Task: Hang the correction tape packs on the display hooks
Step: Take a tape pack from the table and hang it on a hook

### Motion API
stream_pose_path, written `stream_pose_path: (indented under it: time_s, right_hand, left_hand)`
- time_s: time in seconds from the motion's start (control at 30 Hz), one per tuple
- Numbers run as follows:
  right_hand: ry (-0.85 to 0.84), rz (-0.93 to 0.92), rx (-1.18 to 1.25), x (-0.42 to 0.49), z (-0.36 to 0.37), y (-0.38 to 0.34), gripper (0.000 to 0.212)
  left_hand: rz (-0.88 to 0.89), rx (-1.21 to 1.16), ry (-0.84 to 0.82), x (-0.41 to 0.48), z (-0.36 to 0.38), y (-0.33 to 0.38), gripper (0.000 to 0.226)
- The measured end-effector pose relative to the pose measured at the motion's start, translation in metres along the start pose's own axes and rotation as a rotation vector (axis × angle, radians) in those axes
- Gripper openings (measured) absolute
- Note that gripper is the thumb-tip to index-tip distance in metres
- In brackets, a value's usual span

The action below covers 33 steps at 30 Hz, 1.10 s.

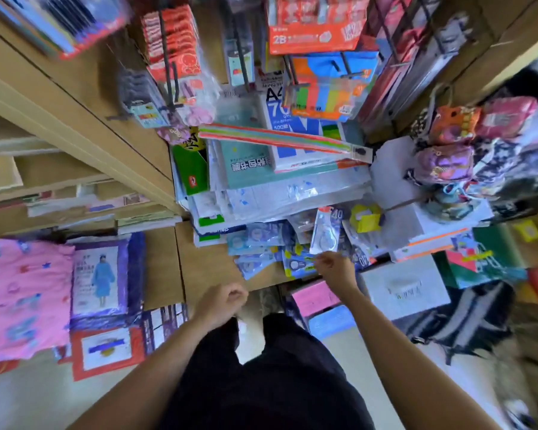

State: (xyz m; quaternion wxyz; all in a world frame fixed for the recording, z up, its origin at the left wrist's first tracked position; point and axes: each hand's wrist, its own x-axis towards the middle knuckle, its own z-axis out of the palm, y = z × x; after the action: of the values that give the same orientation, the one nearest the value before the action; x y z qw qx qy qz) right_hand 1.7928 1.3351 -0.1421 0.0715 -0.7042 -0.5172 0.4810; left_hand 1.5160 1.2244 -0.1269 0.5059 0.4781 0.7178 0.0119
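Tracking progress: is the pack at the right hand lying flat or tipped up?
Tipped up: the pack stands above the flat pile, its lower edge pinched by the right hand.

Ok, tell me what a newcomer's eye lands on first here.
The big pink cloth at far left pulls the eye first. Next come the bright orange 2B box at top centre and the rainbow-striped strip lying below it. In the middle, the right grip pinches a correction tape pack above a heap of blue packs on the wooden surface.
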Motion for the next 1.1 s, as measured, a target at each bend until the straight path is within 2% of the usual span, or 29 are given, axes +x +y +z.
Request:
stream_pose_path:
  time_s: [0.23, 0.37, 0.47, 0.6, 0.67, 0.8, 0.93, 1.0, 1.1]
  right_hand:
    - [-0.028, 0.368, 0.185, 0.048, 0.023, 0.089, 0.022]
    - [-0.037, 0.47, 0.244, 0.084, 0.027, 0.103, 0.02]
    - [0.025, 0.498, 0.301, 0.114, 0.027, 0.102, 0.037]
    - [0.079, 0.507, 0.327, 0.154, 0.036, 0.101, 0.075]
    - [0.105, 0.538, 0.352, 0.167, 0.043, 0.105, 0.08]
    - [0.141, 0.557, 0.419, 0.174, 0.047, 0.108, 0.079]
    - [0.122, 0.515, 0.471, 0.158, 0.051, 0.113, 0.05]
    - [0.12, 0.529, 0.51, 0.14, 0.054, 0.121, 0.04]
    - [0.074, 0.551, 0.53, 0.104, 0.06, 0.137, 0.038]
  left_hand:
    - [-0.013, 0.121, -0.178, 0.017, 0.037, -0.009, 0.012]
    - [-0.08, 0.152, -0.216, 0.031, 0.039, -0.019, 0.011]
    - [-0.144, 0.146, -0.208, 0.05, 0.037, -0.026, 0.01]
    - [-0.181, 0.132, -0.195, 0.071, 0.034, -0.031, 0.021]
    - [-0.17, 0.139, -0.206, 0.079, 0.036, -0.032, 0.017]
    - [-0.169, 0.139, -0.219, 0.09, 0.039, -0.03, 0.019]
    - [-0.159, 0.111, -0.243, 0.098, 0.045, -0.021, 0.01]
    - [-0.151, 0.091, -0.252, 0.102, 0.048, -0.017, 0.013]
    - [-0.134, 0.081, -0.267, 0.118, 0.051, -0.011, 0.023]
